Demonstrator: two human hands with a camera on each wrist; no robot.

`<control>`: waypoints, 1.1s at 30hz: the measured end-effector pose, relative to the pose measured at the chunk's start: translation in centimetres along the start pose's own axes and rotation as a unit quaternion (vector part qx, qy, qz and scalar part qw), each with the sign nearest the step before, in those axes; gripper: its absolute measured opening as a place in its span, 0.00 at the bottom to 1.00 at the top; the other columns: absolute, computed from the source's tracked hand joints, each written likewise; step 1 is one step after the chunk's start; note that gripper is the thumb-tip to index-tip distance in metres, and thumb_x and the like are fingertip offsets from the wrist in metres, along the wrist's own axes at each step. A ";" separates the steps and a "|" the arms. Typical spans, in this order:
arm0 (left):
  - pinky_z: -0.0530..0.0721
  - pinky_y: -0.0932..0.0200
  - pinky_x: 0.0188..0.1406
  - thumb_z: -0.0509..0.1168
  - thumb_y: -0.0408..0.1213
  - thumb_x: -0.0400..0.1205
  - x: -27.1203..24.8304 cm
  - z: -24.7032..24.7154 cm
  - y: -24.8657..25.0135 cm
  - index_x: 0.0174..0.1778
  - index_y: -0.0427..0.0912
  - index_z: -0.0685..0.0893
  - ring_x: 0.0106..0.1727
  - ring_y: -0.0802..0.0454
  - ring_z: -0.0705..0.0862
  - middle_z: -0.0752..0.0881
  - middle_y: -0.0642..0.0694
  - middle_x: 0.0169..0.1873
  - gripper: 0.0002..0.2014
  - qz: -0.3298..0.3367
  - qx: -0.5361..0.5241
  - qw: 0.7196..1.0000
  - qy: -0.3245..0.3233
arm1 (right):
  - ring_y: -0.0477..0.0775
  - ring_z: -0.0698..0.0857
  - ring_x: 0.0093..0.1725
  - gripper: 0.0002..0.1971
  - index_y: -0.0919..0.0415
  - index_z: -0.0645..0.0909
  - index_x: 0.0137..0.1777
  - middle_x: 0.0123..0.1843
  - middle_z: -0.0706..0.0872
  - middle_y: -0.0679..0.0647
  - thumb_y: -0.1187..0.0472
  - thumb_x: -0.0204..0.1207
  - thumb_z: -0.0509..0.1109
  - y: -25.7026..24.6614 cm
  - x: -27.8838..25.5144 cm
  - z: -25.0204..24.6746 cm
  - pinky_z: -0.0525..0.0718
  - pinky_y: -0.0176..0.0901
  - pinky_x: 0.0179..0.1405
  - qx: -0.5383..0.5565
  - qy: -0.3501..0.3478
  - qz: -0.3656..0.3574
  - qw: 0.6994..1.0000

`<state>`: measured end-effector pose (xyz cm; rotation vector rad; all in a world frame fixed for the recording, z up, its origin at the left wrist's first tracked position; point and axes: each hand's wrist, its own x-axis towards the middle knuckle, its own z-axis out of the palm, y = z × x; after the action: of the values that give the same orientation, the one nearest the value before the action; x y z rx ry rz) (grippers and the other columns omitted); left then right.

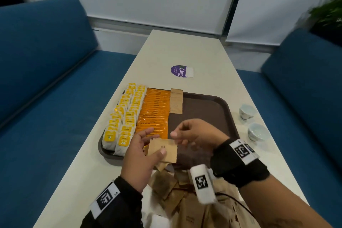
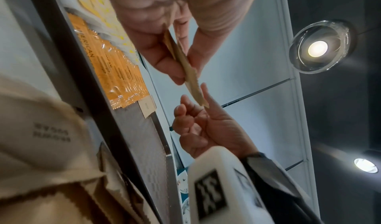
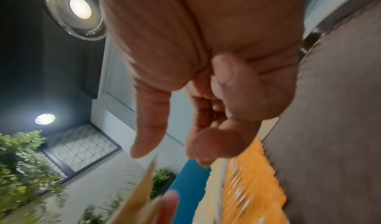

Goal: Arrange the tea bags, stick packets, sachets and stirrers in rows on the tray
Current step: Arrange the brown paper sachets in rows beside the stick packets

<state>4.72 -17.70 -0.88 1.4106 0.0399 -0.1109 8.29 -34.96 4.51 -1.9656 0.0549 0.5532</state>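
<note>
Loose brown sachets [image 1: 177, 198] lie heaped on the bench's [image 1: 172, 52] near edge. Left hand [image 1: 140, 155] pinches 1 brown sachet [image 1: 163, 151] above the tray's [image 1: 207, 107] near part; right hand [image 1: 194, 134], grip loosely curled, touches its right edge, grasping nothing.

We see matt kraft-paper sachets [image 1: 162, 151] in the left hand [image 1: 140, 155], glossy orange foil stick packets [image 1: 154, 113] just beyond, and a textured brown plastic tray [image 1: 201, 111] under the right hand [image 1: 194, 135].
</note>
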 end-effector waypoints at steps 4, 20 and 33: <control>0.84 0.51 0.53 0.72 0.21 0.71 -0.6 0.3 -0.1 0.55 0.57 0.75 0.55 0.55 0.83 0.82 0.45 0.56 0.27 0.009 -0.003 1.000 0.007 | 0.49 0.83 0.33 0.11 0.62 0.81 0.47 0.38 0.86 0.56 0.62 0.69 0.78 0.8 -3.0 2.2 0.81 0.38 0.34 0.058 -0.008 0.011 0.998; 0.79 0.68 0.23 0.67 0.18 0.75 -0.9 0.2 -1.3 0.51 0.47 0.82 0.42 0.51 0.85 0.85 0.43 0.51 0.18 -0.059 0.047 0.994 -0.085 | 0.53 0.88 0.33 0.04 0.62 0.72 0.55 0.48 0.87 0.59 0.63 0.84 0.60 1.4 -2.2 1.2 0.71 0.36 0.16 0.291 0.101 0.025 0.951; 0.80 0.65 0.26 0.71 0.20 0.71 1.1 -0.3 -2.1 0.52 0.47 0.78 0.46 0.47 0.85 0.87 0.43 0.46 0.21 -0.084 0.055 0.994 -0.032 | 0.44 0.76 0.24 0.05 0.61 0.80 0.50 0.36 0.85 0.54 0.64 0.77 0.72 0.9 12.2 -5.9 0.71 0.33 0.17 0.029 0.190 0.093 0.977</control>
<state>5.60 -17.75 -3.05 1.5108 0.1009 -0.3025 21.05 -38.04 0.90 -1.9961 0.4933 0.2825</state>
